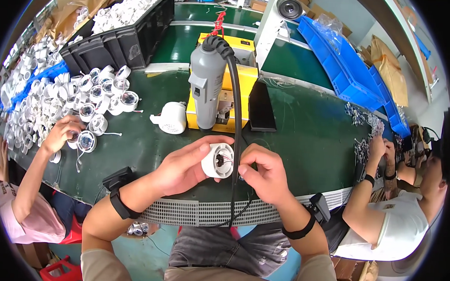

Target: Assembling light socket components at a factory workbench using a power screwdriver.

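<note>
My left hand (184, 166) is closed around a white round plastic housing (217, 161), its open face turned to the right. Inside it shows a dark centre, with thin red and pale wires (226, 159) running toward my right hand. The fingers of my right hand (264, 172) are pinched at the wires, just right of the housing; their tips are partly hidden. Between my hands a black cable (238, 101) hangs down from a grey corded hand tool (207, 88), upright at the yellow box (247, 79). Left of the tool lies another white housing (172, 118).
White round parts (48, 99) are heaped at the left, where a co-worker's hand (62, 132) reaches in. Behind them stands a black crate (124, 48) of white pieces. Blue bins (341, 70) are at back right. Another person's hands (383, 151) work near small wired parts at right.
</note>
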Demonstrator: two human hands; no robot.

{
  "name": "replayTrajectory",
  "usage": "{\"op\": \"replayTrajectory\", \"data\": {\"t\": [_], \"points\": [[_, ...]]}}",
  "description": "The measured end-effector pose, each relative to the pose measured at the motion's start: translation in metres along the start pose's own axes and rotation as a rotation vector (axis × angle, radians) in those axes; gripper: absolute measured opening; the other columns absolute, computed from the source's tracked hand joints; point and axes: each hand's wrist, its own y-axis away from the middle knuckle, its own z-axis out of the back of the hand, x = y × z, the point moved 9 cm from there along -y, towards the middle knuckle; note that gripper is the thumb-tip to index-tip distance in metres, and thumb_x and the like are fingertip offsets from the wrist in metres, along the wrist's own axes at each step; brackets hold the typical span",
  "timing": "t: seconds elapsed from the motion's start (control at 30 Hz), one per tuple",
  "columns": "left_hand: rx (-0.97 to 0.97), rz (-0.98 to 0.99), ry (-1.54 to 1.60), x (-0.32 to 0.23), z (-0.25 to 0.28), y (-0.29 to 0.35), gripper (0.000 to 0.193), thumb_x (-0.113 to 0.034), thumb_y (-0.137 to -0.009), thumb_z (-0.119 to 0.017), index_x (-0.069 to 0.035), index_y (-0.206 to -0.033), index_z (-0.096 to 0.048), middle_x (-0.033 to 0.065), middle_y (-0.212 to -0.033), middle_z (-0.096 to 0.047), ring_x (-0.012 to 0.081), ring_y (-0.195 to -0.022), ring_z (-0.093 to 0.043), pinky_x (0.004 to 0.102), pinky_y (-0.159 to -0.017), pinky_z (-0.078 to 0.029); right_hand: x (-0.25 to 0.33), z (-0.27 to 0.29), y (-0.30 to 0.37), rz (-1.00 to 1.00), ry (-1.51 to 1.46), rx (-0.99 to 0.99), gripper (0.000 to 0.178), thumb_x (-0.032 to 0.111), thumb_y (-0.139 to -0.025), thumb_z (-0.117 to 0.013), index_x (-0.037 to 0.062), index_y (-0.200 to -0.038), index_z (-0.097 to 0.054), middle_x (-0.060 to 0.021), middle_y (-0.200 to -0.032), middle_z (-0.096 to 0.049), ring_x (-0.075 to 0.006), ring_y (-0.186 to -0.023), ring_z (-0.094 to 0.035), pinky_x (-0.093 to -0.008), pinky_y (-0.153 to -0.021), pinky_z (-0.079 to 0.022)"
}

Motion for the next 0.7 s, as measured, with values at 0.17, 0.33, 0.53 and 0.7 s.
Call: {"op": "replayTrajectory", "data": {"t": [0.17,0.33,0.53,0.7], "points": [[-0.057,-0.009,-0.018,0.001,0.001,-0.001,0.046,-0.028,-0.102,-0.044,-0.004,-0.14,-0.037,0.0052,-0.119,-0.056,0.0151,-0.108,-0.056,0.033,-0.092,-0.046,0.005,0.002,0.001,-0.04,0.207,-0.068,0.007,0.0,-0.077,-0.065,-0.0011,-0.073,-0.059,-0.0058,-0.07,-0.055,-0.015,-0.063,-0.054,-0.0287,-0.06,-0.043],[-0.111,-0.019,-0.044,0.0,0.007,0.002,0.046,-0.019,-0.099,-0.049,-0.003,-0.14,-0.038,0.0092,-0.129,-0.052,0.0194,-0.117,-0.053,0.0364,-0.099,-0.044,0.005,-0.012,0.003,-0.005,0.064,0.029,0.008,-0.001,-0.084,-0.06,-0.0014,-0.078,-0.055,-0.0063,-0.077,-0.055,-0.0134,-0.07,-0.051,-0.0265,-0.063,-0.04],[-0.12,-0.025,-0.045,-0.002,0.007,0.002,0.049,-0.01,-0.095,-0.053,-0.002,-0.141,-0.038,0.01,-0.137,-0.047,0.0207,-0.122,-0.05,0.0381,-0.102,-0.043,-0.006,-0.005,0.005,-0.087,0.11,-0.019,0.006,0.0,-0.088,-0.057,-0.0012,-0.082,-0.056,-0.0041,-0.08,-0.052,-0.0106,-0.072,-0.05,-0.0249,-0.063,-0.04],[-0.097,-0.027,-0.067,0.002,0.009,0.001,0.042,-0.01,-0.096,-0.053,-0.001,-0.136,-0.045,0.01,-0.13,-0.054,0.0203,-0.117,-0.055,0.0364,-0.099,-0.045,0.012,-0.01,0.001,-0.067,0.161,0.023,0.004,-0.001,-0.086,-0.061,-0.0024,-0.086,-0.057,-0.0051,-0.085,-0.052,-0.0107,-0.074,-0.051,-0.0245,-0.064,-0.043]]}}
